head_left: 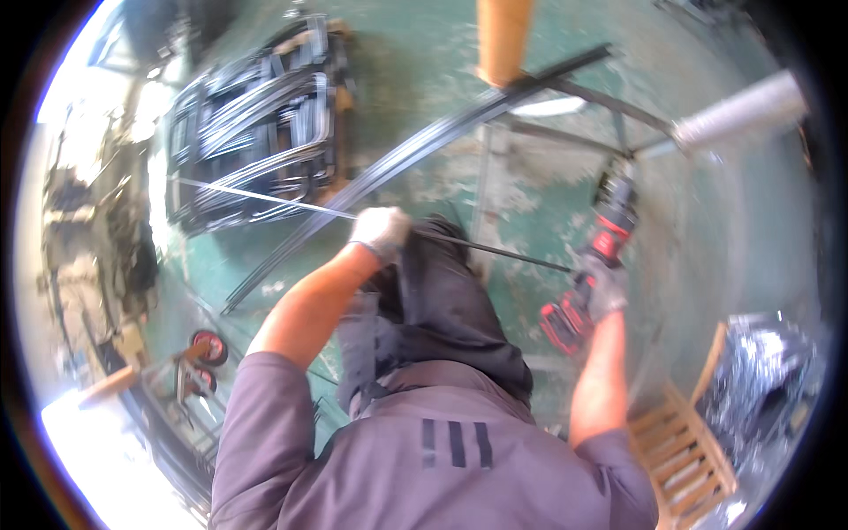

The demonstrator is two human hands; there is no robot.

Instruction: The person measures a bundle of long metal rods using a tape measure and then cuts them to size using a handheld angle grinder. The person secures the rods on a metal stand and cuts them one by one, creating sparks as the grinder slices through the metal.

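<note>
My left hand (382, 231), in a light glove, is closed around a long thin metal rod (265, 197). The rod slants across my front, passing over my dark trousers, and its right end comes close to my right hand (606, 287). That hand, also gloved, grips a red and black cordless power tool (609, 231) by its handle. The tool's head points away from me, and its battery block (563, 323) sits at the lower left. Blur hides what is fitted at the head. Beyond my left hand, a bundle of long dark metal strips (424, 141) runs diagonally.
At the far left stands a stack of bent metal frames (256, 132). An orange post (503, 40) and a silver cylinder (742, 110) rise near a dark metal frame (609, 106). Plastic-wrapped goods (760, 371) and a slatted wooden piece (680, 455) are right; a red-wheeled cart (209, 347) is left.
</note>
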